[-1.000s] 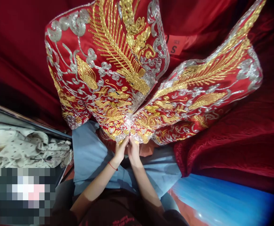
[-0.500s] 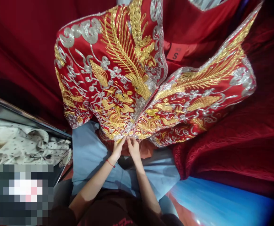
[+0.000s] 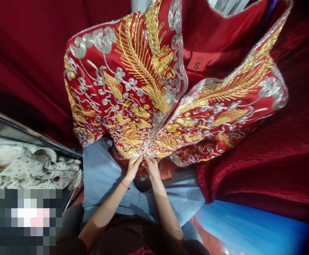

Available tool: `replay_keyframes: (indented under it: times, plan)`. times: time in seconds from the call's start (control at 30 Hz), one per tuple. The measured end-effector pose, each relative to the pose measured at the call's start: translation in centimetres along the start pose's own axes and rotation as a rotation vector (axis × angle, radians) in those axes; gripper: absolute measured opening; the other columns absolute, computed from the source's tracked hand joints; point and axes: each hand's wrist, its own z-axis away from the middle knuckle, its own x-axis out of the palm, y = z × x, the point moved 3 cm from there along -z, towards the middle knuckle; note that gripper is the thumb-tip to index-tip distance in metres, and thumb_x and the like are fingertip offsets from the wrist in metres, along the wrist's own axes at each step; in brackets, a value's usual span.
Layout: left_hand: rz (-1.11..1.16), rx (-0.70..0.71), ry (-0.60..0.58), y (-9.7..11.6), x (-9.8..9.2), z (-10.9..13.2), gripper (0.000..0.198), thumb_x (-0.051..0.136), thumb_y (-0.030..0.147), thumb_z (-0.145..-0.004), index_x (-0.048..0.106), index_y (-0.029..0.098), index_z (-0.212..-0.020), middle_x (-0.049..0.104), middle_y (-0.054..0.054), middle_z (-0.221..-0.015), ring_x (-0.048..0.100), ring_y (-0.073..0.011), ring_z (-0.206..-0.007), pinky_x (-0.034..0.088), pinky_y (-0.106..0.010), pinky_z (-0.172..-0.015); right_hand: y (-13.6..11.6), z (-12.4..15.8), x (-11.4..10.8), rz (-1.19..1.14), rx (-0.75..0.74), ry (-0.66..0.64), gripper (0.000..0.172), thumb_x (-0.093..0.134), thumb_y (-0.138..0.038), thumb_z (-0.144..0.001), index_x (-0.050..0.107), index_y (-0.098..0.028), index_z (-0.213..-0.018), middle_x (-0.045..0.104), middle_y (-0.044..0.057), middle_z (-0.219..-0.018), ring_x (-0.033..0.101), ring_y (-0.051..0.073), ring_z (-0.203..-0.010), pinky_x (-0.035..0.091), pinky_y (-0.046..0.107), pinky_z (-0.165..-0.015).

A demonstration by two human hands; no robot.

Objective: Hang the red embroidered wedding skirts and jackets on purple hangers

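A red jacket (image 3: 141, 113) with gold and silver embroidery hangs spread in front of me, its collar gaping and a tag (image 3: 196, 61) marked S inside the neck. The front edges meet toward the bottom hem. There my left hand (image 3: 133, 168) pinches the front edge at the hem, a thin red cord round its wrist. Close beside it, my right hand (image 3: 151, 165) has its fingers pressed together on the same spot, the fingertips nearly touching the left ones. Whatever small fastening may lie between the fingertips is too small to make out.
Light blue cloth (image 3: 101, 177) lies under the jacket's hem. On the left, dotted white fabric (image 3: 18, 159) rests beside a metal-edged frame (image 3: 32, 129). Dark red drapery (image 3: 263, 170) hangs at the right, above a bright blue surface (image 3: 250, 223). A blurred patch covers the lower left.
My right hand's fingers have curled in slightly at the hem, while the left keeps its pinch. The jacket's collar has shifted a little; the view has moved slightly.
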Motion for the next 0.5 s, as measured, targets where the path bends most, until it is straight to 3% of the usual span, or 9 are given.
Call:
replay_keyframes:
  times: [0.07, 0.27, 0.43, 0.5]
  plan:
    - [0.027, -0.014, 0.012, 0.0, 0.1, 0.1, 0.044, 0.08, 0.036, -0.07, 0.071, 0.014, -0.107, 0.074, -0.011, -0.112, 0.068, -0.0255, -0.11, 0.049, -0.038, -0.102, 0.1, -0.1, 0.0, -0.067, 0.025, 0.021, 0.047, 0.071, -0.063, -0.065, 0.057, -0.019, -0.073, 0.05, -0.005, -0.052, 0.042, 0.009, -0.046, 0.031, 0.022, -0.047]
    - [0.084, -0.02, 0.001, 0.0, 0.3, 0.1, 0.046, 0.08, 0.034, -0.07, 0.071, 0.014, -0.111, 0.074, -0.011, -0.113, 0.066, -0.0242, -0.113, 0.046, -0.039, -0.106, -1.6, 0.4, -0.8, 0.174, -0.275, 0.139, 0.035, 0.07, -0.053, -0.071, 0.059, -0.02, -0.07, 0.06, -0.002, -0.064, 0.053, 0.012, -0.061, 0.045, 0.024, -0.063]
    - [0.009, 0.05, 0.013, -0.4, -0.3, -0.3, 0.033, 0.078, 0.033, -0.071, 0.072, 0.013, -0.096, 0.075, -0.01, -0.102, 0.069, -0.0237, -0.101, 0.048, -0.038, -0.102, -1.7, 0.0, 0.4, 0.109, -0.081, -0.058, 0.038, 0.062, -0.057, -0.07, 0.056, -0.02, -0.06, 0.051, -0.003, -0.049, 0.041, 0.009, -0.043, 0.034, 0.023, -0.045]
    - [-0.037, 0.118, 0.045, -0.2, -0.5, -0.4, 0.029, 0.077, 0.033, -0.071, 0.072, 0.014, -0.093, 0.074, -0.009, -0.099, 0.069, -0.0237, -0.1, 0.048, -0.037, -0.101, -2.3, -0.2, 1.1, 0.071, -0.067, -0.082, 0.038, 0.061, -0.056, -0.068, 0.055, -0.02, -0.058, 0.051, -0.002, -0.049, 0.038, 0.008, -0.04, 0.031, 0.024, -0.042]
